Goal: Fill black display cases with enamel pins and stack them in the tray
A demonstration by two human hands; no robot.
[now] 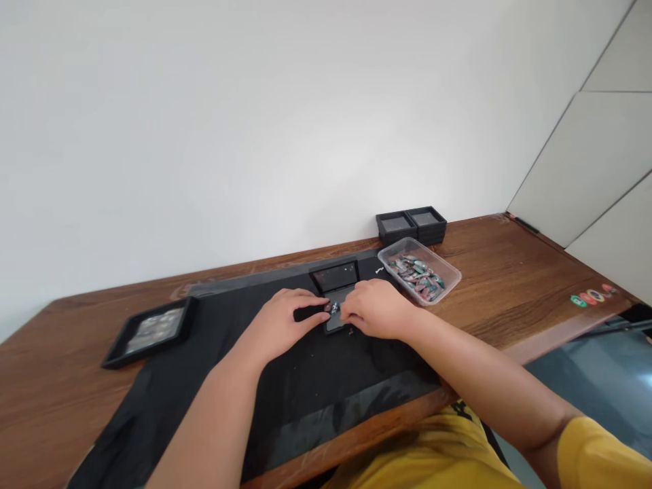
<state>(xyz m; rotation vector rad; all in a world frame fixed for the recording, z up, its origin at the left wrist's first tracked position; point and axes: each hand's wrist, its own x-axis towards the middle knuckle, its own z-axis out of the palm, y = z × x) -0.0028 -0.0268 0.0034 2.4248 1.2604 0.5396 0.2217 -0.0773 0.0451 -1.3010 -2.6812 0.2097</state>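
A small shallow black tray with a grey floor (pixel 333 323) lies on a black mat, and a few small shiny pieces (pixel 334 308) sit in it. My left hand (pixel 285 322) reaches in from the left. Its thumb and forefinger are stretched out and apart, with their tips at the tray's left side beside the shiny pieces. My right hand (pixel 379 309) is over the tray's right side, fingers curled together in a pinch; what is between them is hidden. Just behind the tray lies a dark rectangular frame (pixel 335 277) with a glossy panel.
A clear plastic tub (pixel 452 270) of colourful wrapped-looking pieces (pixel 418 277) stands to the right. Behind it are stacked black trays (pixel 411 224) against the wall. On the left lies a black tray (pixel 186 324) with pale contents. Round stickers (pixel 591 297) are near the table's right edge.
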